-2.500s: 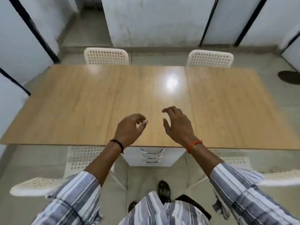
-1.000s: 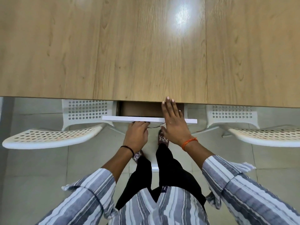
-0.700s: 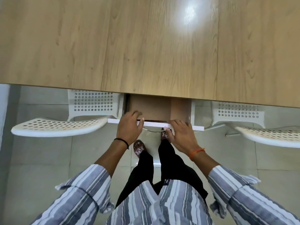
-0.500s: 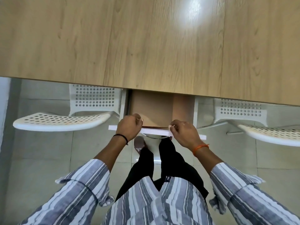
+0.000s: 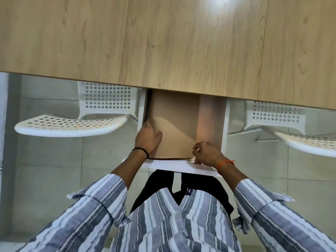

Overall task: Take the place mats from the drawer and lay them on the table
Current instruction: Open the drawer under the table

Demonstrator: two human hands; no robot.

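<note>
The drawer (image 5: 183, 166) stands pulled out from under the table (image 5: 163, 42), and the mats (image 5: 174, 124) lie flat inside it as a tan stack, directly ahead of both hands and between them. The stack's long axis runs away from the person, back under the table edge, so only its near part shows.

The left hand (image 5: 148, 138) rests on the stack's left edge, thumb on top and fingers tucked down the side (whether they have got underneath, I cannot tell). The right hand (image 5: 205, 151) is loosely curled at the stack's near right corner, fingertips pinching at or just touching that corner where it meets the drawer front; a firm grip is not clear.

Both hands are about equally near, the left farther along the edge. The lift likely calls for drawing the stack toward the body first, since its far end sits below the table. A bare strip of drawer floor lies just beyond the right hand.
</note>
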